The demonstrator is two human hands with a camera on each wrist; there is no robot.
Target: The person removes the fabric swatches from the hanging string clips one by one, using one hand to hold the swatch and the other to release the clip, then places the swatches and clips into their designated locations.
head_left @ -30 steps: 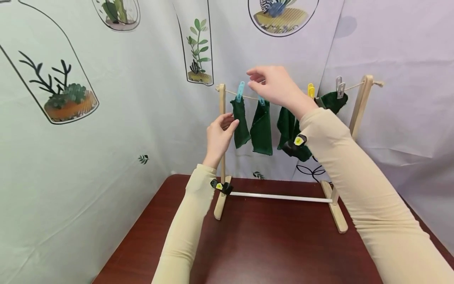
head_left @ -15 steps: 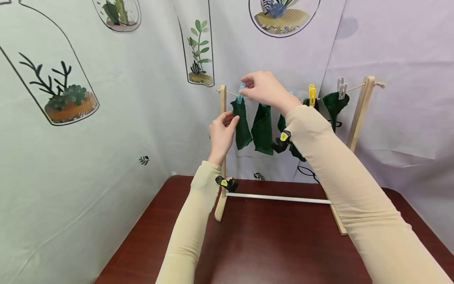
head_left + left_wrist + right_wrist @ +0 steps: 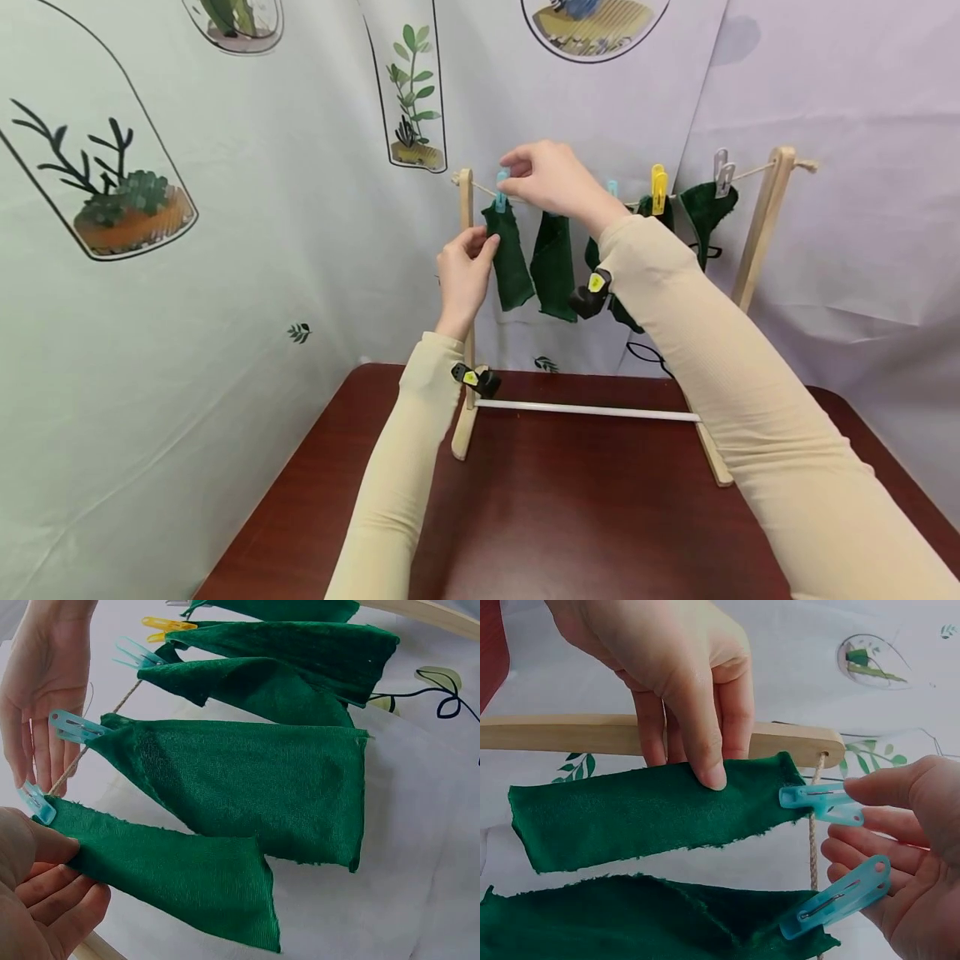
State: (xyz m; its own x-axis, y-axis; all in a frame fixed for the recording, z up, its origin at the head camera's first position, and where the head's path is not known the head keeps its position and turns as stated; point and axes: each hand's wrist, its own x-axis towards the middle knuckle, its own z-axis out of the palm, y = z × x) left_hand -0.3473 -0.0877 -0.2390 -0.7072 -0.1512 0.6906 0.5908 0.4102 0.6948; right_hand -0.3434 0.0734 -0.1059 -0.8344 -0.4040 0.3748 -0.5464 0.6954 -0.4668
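At the left end of a clothesline rack, a strip of dark green cloth [image 3: 645, 817] hangs from the rope [image 3: 813, 855] by a light blue clothespin [image 3: 799, 797]. My left hand [image 3: 463, 279] pinches the strip's left edge near its top, thumb in front and fingers behind. From above right, my right hand [image 3: 558, 179] has thumb and forefinger on the handles of that clothespin, pinching it. Just beside it hangs a second green cloth [image 3: 255, 780], held by another blue clothespin [image 3: 77, 726]; its top edge is folded over.
More green cloths hang to the right under a yellow clothespin [image 3: 659, 190] and grey clothespins [image 3: 723, 178], partly behind my right sleeve. The wooden rack's left post [image 3: 467, 200] stands close by my left hand. A white bar [image 3: 592, 409] joins its feet on the dark red table [image 3: 570, 517].
My right hand has come left and down from above the line onto the leftmost blue clothespin, then stayed there. My left hand keeps its pinch on the strip's edge.
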